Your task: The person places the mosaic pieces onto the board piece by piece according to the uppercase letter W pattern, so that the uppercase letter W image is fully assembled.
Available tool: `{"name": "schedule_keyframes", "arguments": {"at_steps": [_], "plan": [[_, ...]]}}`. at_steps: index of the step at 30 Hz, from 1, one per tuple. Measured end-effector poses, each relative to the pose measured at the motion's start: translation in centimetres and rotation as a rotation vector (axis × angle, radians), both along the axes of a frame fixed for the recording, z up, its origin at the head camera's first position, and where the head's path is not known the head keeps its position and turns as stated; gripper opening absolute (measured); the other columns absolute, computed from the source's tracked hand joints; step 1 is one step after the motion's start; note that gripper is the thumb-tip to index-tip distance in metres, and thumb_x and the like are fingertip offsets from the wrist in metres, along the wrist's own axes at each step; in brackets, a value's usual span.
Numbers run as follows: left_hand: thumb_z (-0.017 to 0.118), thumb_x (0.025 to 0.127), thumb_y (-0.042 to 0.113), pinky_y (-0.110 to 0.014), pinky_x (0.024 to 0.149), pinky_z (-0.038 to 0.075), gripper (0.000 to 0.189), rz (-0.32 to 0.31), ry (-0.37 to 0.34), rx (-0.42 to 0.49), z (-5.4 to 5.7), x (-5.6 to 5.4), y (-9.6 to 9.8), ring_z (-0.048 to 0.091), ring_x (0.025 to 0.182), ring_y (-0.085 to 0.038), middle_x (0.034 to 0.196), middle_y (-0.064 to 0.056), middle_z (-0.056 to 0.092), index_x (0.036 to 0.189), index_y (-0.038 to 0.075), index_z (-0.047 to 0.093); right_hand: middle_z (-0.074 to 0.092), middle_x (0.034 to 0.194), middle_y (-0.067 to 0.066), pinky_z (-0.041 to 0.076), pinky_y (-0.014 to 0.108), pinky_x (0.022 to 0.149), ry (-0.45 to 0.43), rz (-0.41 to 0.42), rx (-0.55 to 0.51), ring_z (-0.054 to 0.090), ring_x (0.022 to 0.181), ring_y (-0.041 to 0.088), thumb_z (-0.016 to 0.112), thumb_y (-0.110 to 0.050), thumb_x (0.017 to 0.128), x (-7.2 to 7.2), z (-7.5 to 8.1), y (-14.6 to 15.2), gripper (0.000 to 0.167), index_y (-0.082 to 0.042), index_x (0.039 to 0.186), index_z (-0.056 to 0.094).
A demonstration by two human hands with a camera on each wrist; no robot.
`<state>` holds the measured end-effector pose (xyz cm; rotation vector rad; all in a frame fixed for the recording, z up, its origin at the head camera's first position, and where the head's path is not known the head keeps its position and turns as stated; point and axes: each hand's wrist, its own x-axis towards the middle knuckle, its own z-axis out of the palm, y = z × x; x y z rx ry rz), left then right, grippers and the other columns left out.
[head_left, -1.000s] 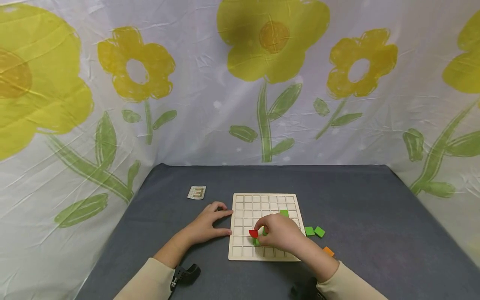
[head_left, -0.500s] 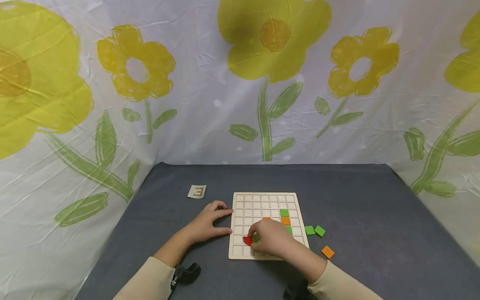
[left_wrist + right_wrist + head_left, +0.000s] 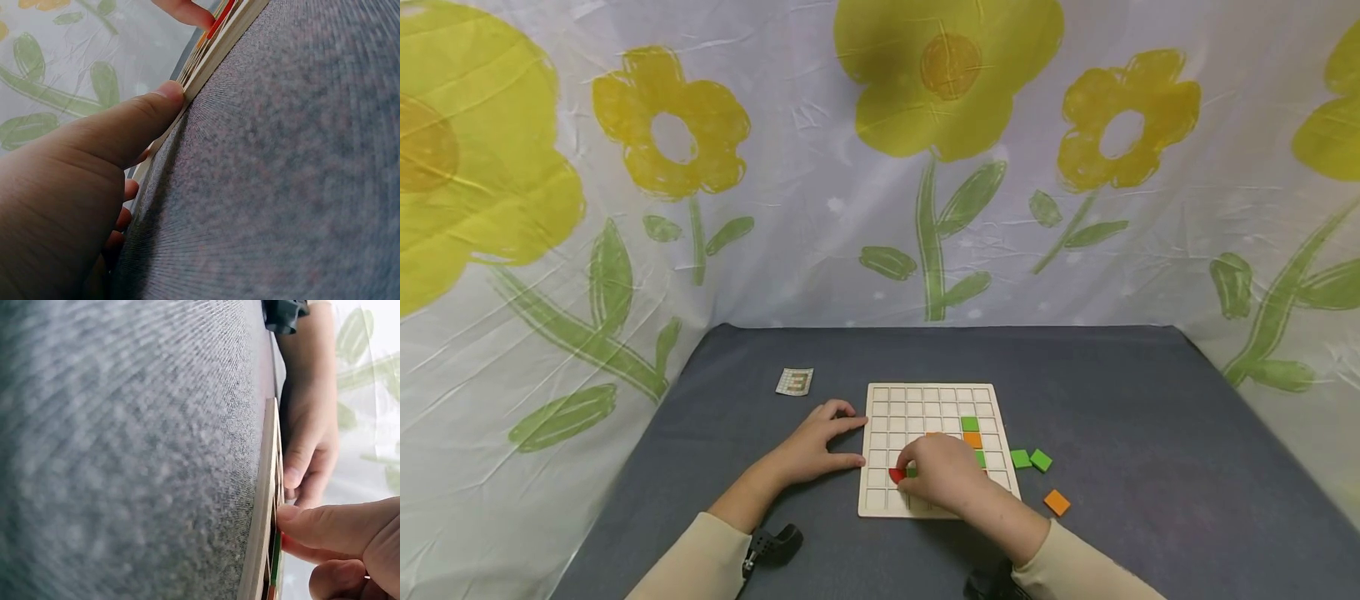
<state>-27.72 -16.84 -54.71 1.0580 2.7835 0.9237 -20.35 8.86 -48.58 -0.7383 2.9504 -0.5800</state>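
A pale wooden grid board lies on the dark cloth. At its left edge, my left hand rests with thumb and index fingertip against the side, fingers spread. Over the lower left cells, my right hand pinches a red tile with a rounded edge. The left wrist view has this red tile tilted close over the board. Just right of it a green tile sits in the grid. Further right are a green tile and an orange tile; my right hand hides other cells.
Right of the board lie two loose green tiles and an orange tile. A small card with a printed grid pattern is at the upper left. A flower-printed curtain surrounds the table's back and sides.
My right hand has moved left and toward me with the red tile, then barely shifted over the last half second. It uncovered orange and green tiles. The left hand stays at the board's edge.
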Motion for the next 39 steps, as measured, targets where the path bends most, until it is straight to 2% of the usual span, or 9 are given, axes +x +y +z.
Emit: {"name": "schedule_keyframes", "arguments": {"at_steps": [6, 10, 13, 15, 22, 29, 36, 39], "plan": [[0.079, 0.089, 0.049, -0.05, 0.103, 0.039, 0.068, 0.004, -0.008, -0.004, 0.2, 0.0, 0.0, 0.044, 0.124, -0.023, 0.136, -0.003, 0.048, 0.145, 0.016, 0.061, 0.074, 0.09, -0.008, 0.045, 0.028, 0.058, 0.0, 0.01, -0.032, 0.063, 0.077, 0.01, 0.088, -0.025, 0.08, -0.1, -0.1, 0.6, 0.014, -0.019, 0.091, 0.082], [0.079, 0.089, 0.049, -0.051, 0.102, 0.04, 0.068, 0.006, -0.006, 0.0, 0.3, 0.2, 0.1, 0.045, 0.122, -0.024, 0.136, -0.004, 0.049, 0.145, 0.015, 0.062, 0.067, 0.076, -0.011, 0.043, 0.029, 0.054, -0.024, -0.011, -0.077, 0.058, 0.066, 0.007, 0.086, -0.026, 0.081, 0.0, -0.1, 1.6, 0.016, -0.019, 0.095, 0.082], [0.079, 0.089, 0.049, -0.051, 0.102, 0.04, 0.068, 0.009, -0.009, -0.004, 0.2, 0.2, 0.1, 0.045, 0.123, -0.024, 0.137, -0.003, 0.049, 0.145, 0.015, 0.061, 0.055, 0.064, -0.013, 0.039, 0.029, 0.051, -0.042, -0.028, -0.121, 0.047, 0.056, 0.005, 0.085, -0.026, 0.083, 0.2, 0.0, 2.7, 0.018, -0.018, 0.098, 0.081], [0.079, 0.089, 0.049, -0.05, 0.102, 0.04, 0.069, 0.009, -0.014, -0.007, 0.3, 0.2, 0.0, 0.045, 0.123, -0.024, 0.137, -0.003, 0.048, 0.146, 0.015, 0.061, 0.053, 0.061, -0.013, 0.038, 0.029, 0.051, -0.049, -0.038, -0.148, 0.046, 0.055, 0.005, 0.084, -0.026, 0.084, 0.3, 0.0, 3.4, 0.018, -0.017, 0.099, 0.081], [0.079, 0.089, 0.049, -0.05, 0.102, 0.039, 0.069, 0.012, -0.022, -0.01, 0.3, 0.2, 0.1, 0.044, 0.122, -0.023, 0.136, -0.003, 0.048, 0.146, 0.015, 0.061, 0.047, 0.058, -0.012, 0.035, 0.026, 0.052, -0.035, -0.127, -0.182, 0.038, 0.052, 0.004, 0.082, -0.028, 0.087, 1.0, 0.4, 6.3, 0.015, -0.018, 0.098, 0.079], [0.079, 0.089, 0.048, -0.051, 0.103, 0.039, 0.068, 0.011, -0.013, -0.013, 0.3, 0.3, 0.1, 0.045, 0.123, -0.025, 0.136, -0.004, 0.049, 0.145, 0.014, 0.061, 0.04, 0.055, -0.01, 0.023, 0.025, 0.05, -0.069, -0.213, -0.219, 0.028, 0.049, 0.005, 0.079, -0.026, 0.092, 1.5, 0.9, 9.2, 0.014, -0.017, 0.102, 0.079], [0.079, 0.09, 0.048, -0.052, 0.102, 0.039, 0.068, 0.006, -0.004, -0.006, 0.5, 0.4, 0.2, 0.045, 0.123, -0.026, 0.136, -0.006, 0.049, 0.144, 0.012, 0.062, 0.047, 0.057, -0.006, 0.03, 0.027, 0.049, -0.078, -0.31, -0.189, 0.038, 0.045, 0.008, 0.08, -0.028, 0.091, 2.0, 0.9, 12.3, 0.02, -0.017, 0.107, 0.079], [0.079, 0.09, 0.048, -0.052, 0.102, 0.04, 0.068, 0.007, -0.007, -0.005, 0.6, 0.4, 0.2, 0.045, 0.124, -0.026, 0.137, -0.006, 0.049, 0.145, 0.012, 0.062, 0.048, 0.058, -0.005, 0.029, 0.027, 0.049, -0.087, -0.34, -0.18, 0.038, 0.047, 0.009, 0.08, -0.029, 0.091, 2.1, 0.9, 13.4, 0.023, -0.015, 0.11, 0.078]]}}
